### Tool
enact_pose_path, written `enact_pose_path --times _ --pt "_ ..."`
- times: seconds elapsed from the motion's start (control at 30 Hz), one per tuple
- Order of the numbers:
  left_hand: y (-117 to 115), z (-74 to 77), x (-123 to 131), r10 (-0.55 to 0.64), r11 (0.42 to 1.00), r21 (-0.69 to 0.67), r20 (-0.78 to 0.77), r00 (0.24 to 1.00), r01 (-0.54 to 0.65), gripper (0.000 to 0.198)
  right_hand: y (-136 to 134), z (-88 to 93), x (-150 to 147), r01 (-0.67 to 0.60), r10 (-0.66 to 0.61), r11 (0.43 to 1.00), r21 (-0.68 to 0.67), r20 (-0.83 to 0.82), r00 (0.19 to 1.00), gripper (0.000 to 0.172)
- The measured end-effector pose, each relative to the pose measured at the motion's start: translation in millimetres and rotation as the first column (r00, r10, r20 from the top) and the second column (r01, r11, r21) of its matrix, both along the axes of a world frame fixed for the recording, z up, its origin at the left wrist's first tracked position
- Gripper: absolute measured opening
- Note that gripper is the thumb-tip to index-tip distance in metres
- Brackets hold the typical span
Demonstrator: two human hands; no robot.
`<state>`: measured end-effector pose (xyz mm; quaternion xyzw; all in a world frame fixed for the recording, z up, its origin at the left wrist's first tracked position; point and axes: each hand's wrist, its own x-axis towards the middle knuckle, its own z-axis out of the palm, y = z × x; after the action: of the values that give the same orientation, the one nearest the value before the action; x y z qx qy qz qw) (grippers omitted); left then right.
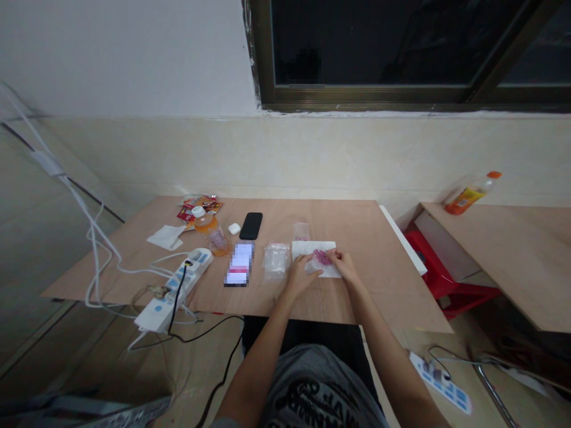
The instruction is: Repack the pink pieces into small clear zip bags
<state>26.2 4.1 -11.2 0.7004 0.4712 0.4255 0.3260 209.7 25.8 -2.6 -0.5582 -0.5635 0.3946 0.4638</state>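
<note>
Pink pieces (pixel 322 257) (small, granular); flat rectangular white paper (pixel 328 245) beneath

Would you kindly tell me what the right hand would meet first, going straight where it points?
The right hand would probably meet the small pink pieces first, though depth here is unclear.

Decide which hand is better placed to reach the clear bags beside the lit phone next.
Probably the left hand: it's nearer the clear bags; the right hand is beyond the pink pieces.
</note>
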Motion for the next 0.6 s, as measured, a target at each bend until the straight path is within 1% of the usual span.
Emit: enact_pose_path --times 0.07,0.2,0.33,0.53,0.6 --pt "0.4 -1.6 0.6 0.004 1.0 0.002 0.004 1.0 -0.004 0.054 -12.2 -0.2 -4.8 -0.01 0.011 1.0 0.03 -0.055 0.998 0.039" --pt "1.4 -2.9 1.2 0.003 1.0 -0.001 -0.003 1.0 -0.003 0.055 -24.7 -1.4 -10.5 -0.023 0.025 0.998 0.052 -0.054 0.998 0.037" --pt "1.6 -1.6 0.6 -0.008 1.0 -0.004 -0.006 1.0 0.008 0.055 -24.4 -1.3 -11.6 -0.046 0.047 0.998 0.038 -0.039 0.998 0.038" --pt "1.3 -0.6 0.1 -0.008 1.0 0.001 -0.013 1.0 0.008 0.055 -25.2 4.1 -12.5 -0.122 0.122 0.991 0.051 0.001 0.993 0.038" --pt "1.1 -0.2 0.3 -0.001 1.0 -0.009 -0.011 1.0 0.001 0.055 -25.1 5.0 -10.5 -0.116 0.115 0.992 0.043 0.018 0.993 0.039"
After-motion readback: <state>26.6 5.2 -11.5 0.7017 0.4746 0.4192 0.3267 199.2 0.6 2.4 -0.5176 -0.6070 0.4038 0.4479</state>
